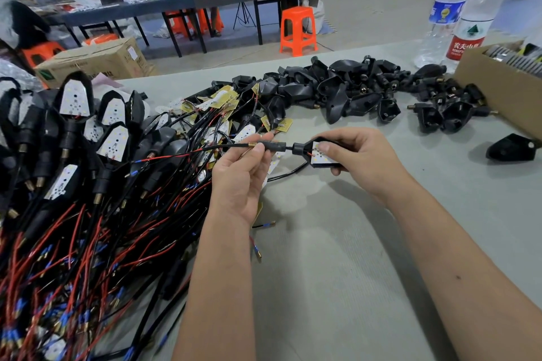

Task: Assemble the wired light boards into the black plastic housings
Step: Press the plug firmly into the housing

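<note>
- The right hand (355,155) grips a black housing (319,155) just right of the middle of the view. Its fingers curl round the housing, and the thumb presses on the white light board (320,154) that sits inside it.
- The left hand (243,173) is just beside it, at 9 o'clock from the housing. Its thumb and fingers are pinched together on the black wire (269,147), where a small gold spring part shows.
- The wire runs straight from the left hand into the narrow end of the housing. A thin red wire (173,157) sticks out from the left hand toward 9 o'clock.
- Both hands are held up over the grey table (337,272).
- At 8 o'clock from the hands lies a big pile of finished lights (76,132), black shells with white boards in them, and lots of red and black wires.
- At 12 o'clock there is a heap of empty black housings (337,88).
- Between the two piles lie loose boards (223,99) with yellow backs and wires.
- One single black housing (511,149) lies alone at 3 o'clock, well apart from the hands.
- A brown cardboard box (504,88) stands at 2 o'clock, and two water bottles (457,14) stand just behind it.
- Far at the back there is an orange stool (297,31) on the floor.
</note>
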`<state>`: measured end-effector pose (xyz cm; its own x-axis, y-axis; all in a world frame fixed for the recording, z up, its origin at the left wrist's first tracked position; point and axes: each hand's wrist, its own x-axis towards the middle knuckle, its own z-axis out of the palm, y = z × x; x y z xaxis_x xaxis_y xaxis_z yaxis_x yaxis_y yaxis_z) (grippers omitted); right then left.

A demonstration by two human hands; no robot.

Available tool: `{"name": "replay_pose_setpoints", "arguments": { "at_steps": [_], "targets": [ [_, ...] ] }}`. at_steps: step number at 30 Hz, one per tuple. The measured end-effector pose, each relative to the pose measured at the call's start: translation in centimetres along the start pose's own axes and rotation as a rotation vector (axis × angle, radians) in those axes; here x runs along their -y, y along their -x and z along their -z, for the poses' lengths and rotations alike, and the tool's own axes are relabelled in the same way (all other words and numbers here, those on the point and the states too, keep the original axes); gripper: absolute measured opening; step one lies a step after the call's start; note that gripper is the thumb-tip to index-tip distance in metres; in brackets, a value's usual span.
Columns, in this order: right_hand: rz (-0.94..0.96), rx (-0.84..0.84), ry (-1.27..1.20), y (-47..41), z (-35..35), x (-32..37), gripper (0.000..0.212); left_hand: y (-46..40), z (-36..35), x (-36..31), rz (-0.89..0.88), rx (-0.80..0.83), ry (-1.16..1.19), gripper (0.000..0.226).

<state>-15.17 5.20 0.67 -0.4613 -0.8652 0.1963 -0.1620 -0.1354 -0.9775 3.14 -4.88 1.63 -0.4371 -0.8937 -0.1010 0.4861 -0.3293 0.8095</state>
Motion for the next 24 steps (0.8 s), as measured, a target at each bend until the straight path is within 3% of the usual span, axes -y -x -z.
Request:
{"name": "replay_pose_setpoints", "arguments": {
  "at_steps": [11, 20, 24],
  "targets": [
    [-0.116, -0.002, -0.216, 0.05, -0.15, 0.27, 0.016, 0.50, -0.69, 0.14, -0.118, 0.217, 0.009, 0.018],
    [-0.054, -0.045, 0.040, -0.27, -0.31, -0.34, 0.018, 0.60, -0.85, 0.47, -0.185, 0.175, -0.103, 0.018],
    [-0.067, -0.049, -0.018, -0.31, -0.34, -0.52, 0.019, 0.51, -0.88, 0.48, -0.196, 0.164, -0.136, 0.017]
  ]
}}
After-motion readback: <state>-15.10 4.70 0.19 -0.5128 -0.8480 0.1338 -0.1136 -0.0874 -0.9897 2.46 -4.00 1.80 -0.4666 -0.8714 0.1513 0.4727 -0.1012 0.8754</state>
